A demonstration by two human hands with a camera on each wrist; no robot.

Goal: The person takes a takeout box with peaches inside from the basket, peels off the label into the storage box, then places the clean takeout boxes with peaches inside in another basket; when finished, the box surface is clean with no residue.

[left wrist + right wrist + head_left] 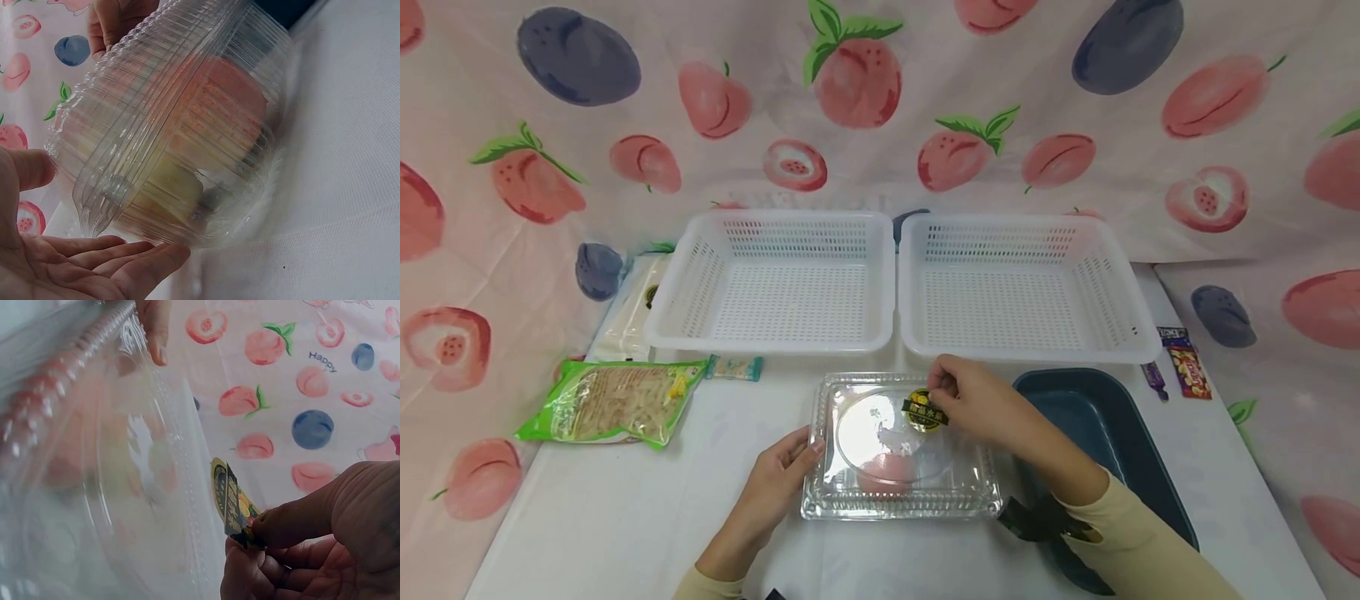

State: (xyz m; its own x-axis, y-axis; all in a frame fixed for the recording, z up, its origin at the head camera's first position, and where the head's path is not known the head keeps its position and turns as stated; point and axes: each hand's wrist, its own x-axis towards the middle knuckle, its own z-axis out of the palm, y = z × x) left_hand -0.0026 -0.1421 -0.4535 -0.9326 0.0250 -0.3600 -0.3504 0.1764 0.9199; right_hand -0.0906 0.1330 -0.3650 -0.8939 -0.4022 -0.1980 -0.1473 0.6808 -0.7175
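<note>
A clear plastic clamshell box (902,506) with a ribbed rim rests on the white table in front of me, its lid down. My left hand (778,479) holds its left side, thumb at the lid edge and fingers along the lower part. Through the wall in the left wrist view show a pinkish-red piece (219,112) and a pale yellow-green piece (169,187). Over the lid's upper right, my right hand (981,404) pinches a round black-and-gold sticker (232,506) between thumb and finger. The right wrist view shows the sticker standing away from the lid, slightly bent.
Two white perforated baskets (771,343) (1030,354) stand side by side behind the box. A dark blue tray (1078,383) lies under my right forearm. At left are a green-edged food bag (617,400), a white bag (632,312) and a small blue packet (734,367); small snack packets (1190,371) lie far right.
</note>
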